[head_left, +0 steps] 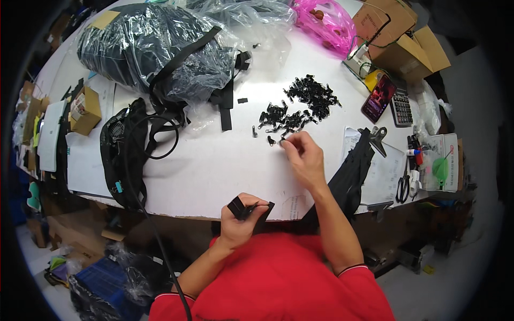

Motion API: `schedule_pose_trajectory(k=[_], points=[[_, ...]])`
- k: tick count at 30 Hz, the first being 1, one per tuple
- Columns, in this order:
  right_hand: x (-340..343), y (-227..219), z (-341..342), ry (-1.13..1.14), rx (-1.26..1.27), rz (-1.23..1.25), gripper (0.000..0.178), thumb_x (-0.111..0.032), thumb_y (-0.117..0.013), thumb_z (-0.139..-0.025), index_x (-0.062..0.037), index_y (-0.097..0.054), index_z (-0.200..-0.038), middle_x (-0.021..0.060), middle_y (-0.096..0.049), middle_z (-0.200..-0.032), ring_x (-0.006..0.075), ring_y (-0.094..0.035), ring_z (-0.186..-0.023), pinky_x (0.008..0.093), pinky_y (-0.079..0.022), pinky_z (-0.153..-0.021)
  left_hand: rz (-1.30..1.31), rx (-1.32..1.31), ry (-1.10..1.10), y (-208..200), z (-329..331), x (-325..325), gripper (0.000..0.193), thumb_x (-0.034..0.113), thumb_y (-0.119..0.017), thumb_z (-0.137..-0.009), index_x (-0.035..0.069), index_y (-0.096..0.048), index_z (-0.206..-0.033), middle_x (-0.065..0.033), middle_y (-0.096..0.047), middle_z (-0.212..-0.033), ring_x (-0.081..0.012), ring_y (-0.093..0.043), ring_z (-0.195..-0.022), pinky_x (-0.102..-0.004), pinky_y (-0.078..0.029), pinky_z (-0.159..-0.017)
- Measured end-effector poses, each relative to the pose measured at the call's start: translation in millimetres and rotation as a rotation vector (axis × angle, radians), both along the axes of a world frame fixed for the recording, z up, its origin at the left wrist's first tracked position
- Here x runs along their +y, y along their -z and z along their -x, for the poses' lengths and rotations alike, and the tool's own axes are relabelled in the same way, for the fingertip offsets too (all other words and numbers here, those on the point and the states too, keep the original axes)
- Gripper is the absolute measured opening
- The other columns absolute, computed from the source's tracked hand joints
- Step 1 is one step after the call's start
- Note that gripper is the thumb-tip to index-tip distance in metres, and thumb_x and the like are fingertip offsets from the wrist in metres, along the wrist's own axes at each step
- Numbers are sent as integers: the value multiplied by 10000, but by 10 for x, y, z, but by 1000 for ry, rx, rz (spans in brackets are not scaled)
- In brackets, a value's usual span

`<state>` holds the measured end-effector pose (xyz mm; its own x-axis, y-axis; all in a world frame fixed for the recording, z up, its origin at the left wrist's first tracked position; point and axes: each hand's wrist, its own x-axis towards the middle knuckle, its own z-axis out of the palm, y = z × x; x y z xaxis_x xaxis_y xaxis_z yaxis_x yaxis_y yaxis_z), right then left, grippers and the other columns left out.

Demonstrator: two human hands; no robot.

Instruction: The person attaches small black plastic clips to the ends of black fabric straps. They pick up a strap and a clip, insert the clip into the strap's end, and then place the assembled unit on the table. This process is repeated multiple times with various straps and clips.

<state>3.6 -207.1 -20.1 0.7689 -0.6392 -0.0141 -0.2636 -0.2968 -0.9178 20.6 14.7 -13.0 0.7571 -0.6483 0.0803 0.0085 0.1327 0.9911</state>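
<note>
My left hand (235, 227), near the front edge of the table, is closed round a folded black strip (235, 207) that looks like zipper tape. One end of the strip sticks out past the fingertips. Farther out, my right hand (308, 163) has thumb and forefinger pinched together at the near edge of a heap of small black zipper sliders (313, 96). Whatever lies between those fingertips is too small to make out. A single slider (271, 140) lies just left of them. To the right, a bundle of long black strips (348, 179) hangs over the table edge.
A large plastic-wrapped black bundle (155, 48) fills the back left, with a black bag (126, 155) and cable nearer. At right are a phone (379, 98), calculator (401, 107), clipboard (388, 166), scissors (403, 188) and cardboard box (412, 56). A pink bag (326, 27) stands behind.
</note>
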Motion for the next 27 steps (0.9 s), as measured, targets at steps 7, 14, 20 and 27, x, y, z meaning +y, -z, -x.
schedule_pose_trajectory(k=[7, 14, 20, 27], points=[[132, -304, 568, -41, -152, -1128, 258, -107, -602, -1001, 8, -605, -1232, 61, -673, -967, 97, -593, -814, 225, -474, -741, -83, 240, 72, 2, -21, -34, 97, 40, -712, -918, -18, -711, -997, -86, -711, -956, -146, -665, -877, -279, -523, -808], [367, -397, 853, -114, -162, -1252, 222, -91, -584, -1005, 3, -620, -1204, 55, -649, -929, 99, -555, -754, 233, -470, -711, -88, 277, 70, -68, -20, -81, 104, 10, -702, -909, -10, -687, -1009, -50, -700, -964, -94, -644, -825, -244, -523, -733], [442, -468, 968, -166, -55, -1039, 244, -67, -575, -1007, 9, -621, -1233, 49, -670, -953, 75, -581, -754, 220, -501, -720, -62, 253, 68, -202, 22, -118, 167, -2, -711, -899, -11, -665, -1060, -53, -704, -929, -67, -646, -780, -200, -505, -642], [441, -420, 1051, -233, -31, -975, 234, -53, -580, -1004, 12, -633, -1222, 51, -677, -967, 71, -586, -748, 219, -513, -731, -15, 149, 109, -282, 29, -159, 153, -37, -682, -906, -42, -647, -1055, -88, -717, -916, -112, -690, -842, -236, -552, -733]])
